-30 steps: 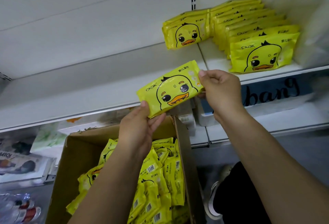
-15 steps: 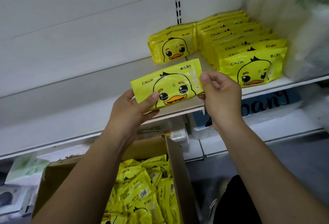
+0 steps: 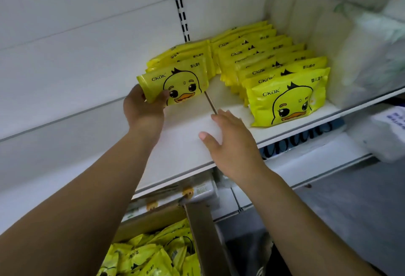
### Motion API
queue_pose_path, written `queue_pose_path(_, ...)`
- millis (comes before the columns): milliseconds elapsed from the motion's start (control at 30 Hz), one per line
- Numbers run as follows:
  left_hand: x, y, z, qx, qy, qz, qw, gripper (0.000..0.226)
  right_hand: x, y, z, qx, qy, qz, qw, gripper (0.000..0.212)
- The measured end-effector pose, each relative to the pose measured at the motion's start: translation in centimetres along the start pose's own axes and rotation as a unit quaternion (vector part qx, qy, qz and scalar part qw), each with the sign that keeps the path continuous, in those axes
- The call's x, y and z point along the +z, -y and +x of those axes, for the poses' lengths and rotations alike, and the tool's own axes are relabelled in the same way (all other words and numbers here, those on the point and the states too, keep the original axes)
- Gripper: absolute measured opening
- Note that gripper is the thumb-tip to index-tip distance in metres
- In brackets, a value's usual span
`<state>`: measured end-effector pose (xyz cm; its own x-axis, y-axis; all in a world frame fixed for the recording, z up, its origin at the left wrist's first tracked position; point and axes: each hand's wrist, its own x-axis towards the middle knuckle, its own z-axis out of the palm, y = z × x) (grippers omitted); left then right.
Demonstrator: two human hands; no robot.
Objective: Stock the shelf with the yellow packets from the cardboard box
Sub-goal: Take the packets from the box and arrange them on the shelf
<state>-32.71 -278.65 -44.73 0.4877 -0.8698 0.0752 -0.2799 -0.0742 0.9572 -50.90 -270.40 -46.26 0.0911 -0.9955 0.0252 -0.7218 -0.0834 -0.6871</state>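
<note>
My left hand (image 3: 143, 109) grips the lower left corner of a yellow duck-face packet (image 3: 177, 84), standing it upright on the white shelf (image 3: 186, 144) in front of a short row of the same packets (image 3: 186, 54). My right hand (image 3: 232, 142) hovers over the shelf with straight fingers, holding nothing. A longer row of yellow packets (image 3: 285, 91) stands to the right. The cardboard box (image 3: 201, 227) sits below the shelf, with several loose yellow packets (image 3: 151, 256) inside.
White bagged goods (image 3: 361, 56) fill the shelf's right end. A slotted upright (image 3: 178, 4) runs up the back wall. A bare stretch of shelf lies left of my left hand. Lower shelves hold white packages (image 3: 388, 131).
My left hand carried the packet up and back onto the shelf, against the short row. My right hand let go of it and opened. The view moved closer to the shelf.
</note>
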Motion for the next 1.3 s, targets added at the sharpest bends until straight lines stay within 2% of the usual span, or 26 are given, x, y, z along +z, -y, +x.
queue_pose_path(133,1.9,0.5,2.0,0.038,-0.007,0.083,0.996,0.017,0.9,-0.6,0.6,-0.022,0.0,-0.09,0.996,0.062)
queue_pose_path(300,2.8,1.0,3.1,0.058,0.012,0.118,0.991,0.019,1.1,-0.6,0.6,-0.025,-0.01,-0.111,0.993,0.062)
queue_pose_path(400,3.2,1.1,3.4,0.064,0.004,0.142,0.988,0.029,1.4,-0.6,0.7,-0.03,-0.03,-0.112,0.993,0.061)
queue_pose_path(633,1.7,0.7,1.7,0.035,0.011,0.153,0.988,0.04,1.7,-1.3,1.3,-0.038,-0.045,-0.124,0.991,0.059)
queue_pose_path(700,0.1,0.7,0.3,0.031,0.024,0.145,0.989,0.042,1.7,-1.4,1.2,-0.037,-0.056,-0.103,0.992,0.058)
queue_pose_path(800,-3.5,1.0,-3.1,0.033,0.051,0.172,0.983,0.046,2.2,-0.8,0.3,-0.046,-0.126,0.013,0.991,0.047)
queue_pose_path(900,-8.1,1.9,-7.6,0.043,0.051,0.204,0.977,0.045,3.1,0.6,-2.4,-0.102,-0.146,0.068,0.982,0.039)
queue_pose_path(1133,-20.2,6.1,-19.1,0.018,-0.02,0.26,0.965,0.032,6.3,4.2,-11.3,-0.203,0.019,0.113,0.972,0.032)
queue_pose_path(1200,-23.4,7.8,-22.3,0.001,-0.04,0.29,0.956,0.035,7.7,5.4,-13.7,-0.187,0.098,0.13,0.969,0.027)
queue_pose_path(1300,-27.6,10.5,-26.5,-0.05,-0.062,0.356,0.931,0.047,10.7,6.5,-16.8,-0.106,0.22,0.177,0.953,0.016)
